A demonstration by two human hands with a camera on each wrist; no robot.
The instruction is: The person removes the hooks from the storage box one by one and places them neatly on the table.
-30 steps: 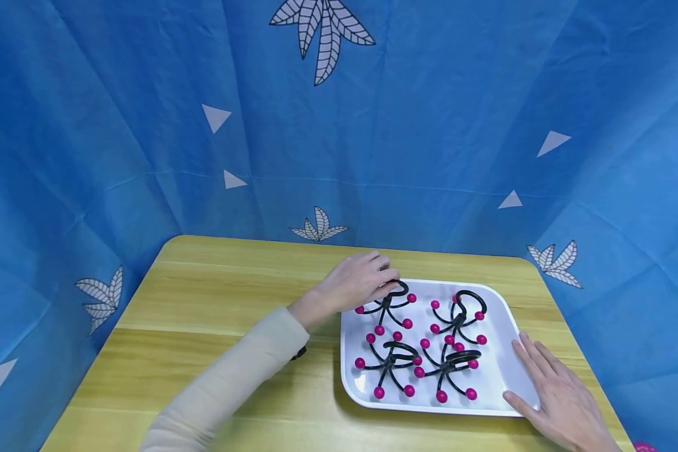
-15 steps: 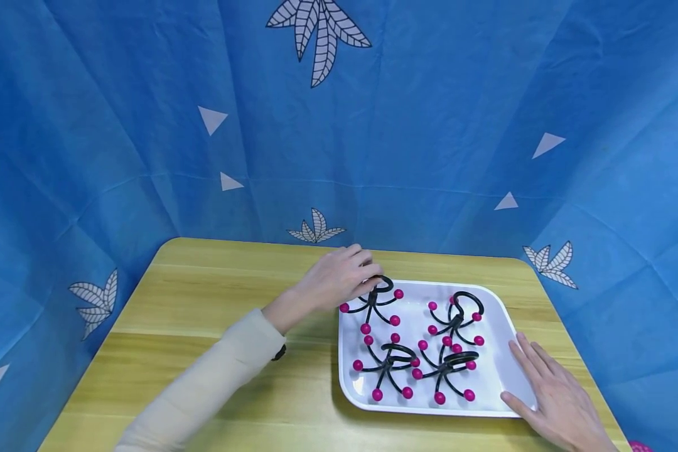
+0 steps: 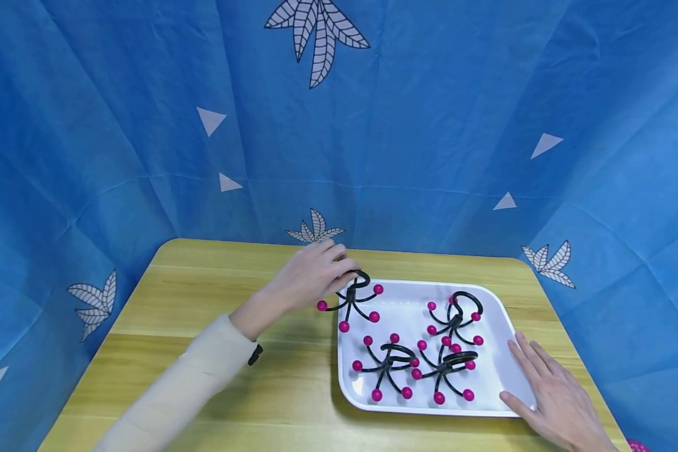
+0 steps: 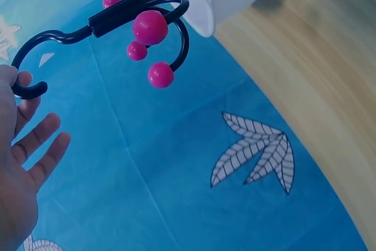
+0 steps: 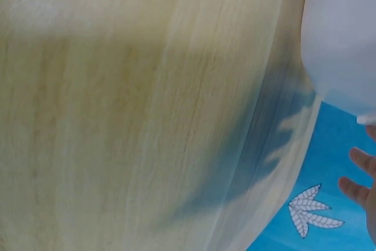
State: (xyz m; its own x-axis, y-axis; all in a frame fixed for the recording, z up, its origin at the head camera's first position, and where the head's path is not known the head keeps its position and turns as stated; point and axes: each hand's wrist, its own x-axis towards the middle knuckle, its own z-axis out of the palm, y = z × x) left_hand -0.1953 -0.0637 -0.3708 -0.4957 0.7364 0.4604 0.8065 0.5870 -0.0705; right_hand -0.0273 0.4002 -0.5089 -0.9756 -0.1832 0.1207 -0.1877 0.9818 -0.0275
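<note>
My left hand [image 3: 307,273] pinches the curved handle of a black head massager [image 3: 351,296] with pink ball tips, above the tray's far left corner. In the left wrist view, thumb and index of the left hand [image 4: 26,163] hold the end of the massager's hook [image 4: 117,18]; its other fingers are spread. My right hand [image 3: 556,392] rests with straight fingers against the right rim of the white tray [image 3: 494,383]. Three similar massagers stand in the tray: one at back right [image 3: 456,320], one at front left [image 3: 388,361], one at front middle [image 3: 443,368].
The tray sits on the right half of a wood-grain table [image 3: 203,301]. Behind and beside the table hangs a blue patterned curtain [image 3: 418,125]. In the right wrist view, the tray's outer wall [image 5: 343,39] casts a shadow on the table.
My left hand has moved left with the held massager, from inside the tray's far left corner to over its left rim. The right hand has stayed against the tray.
</note>
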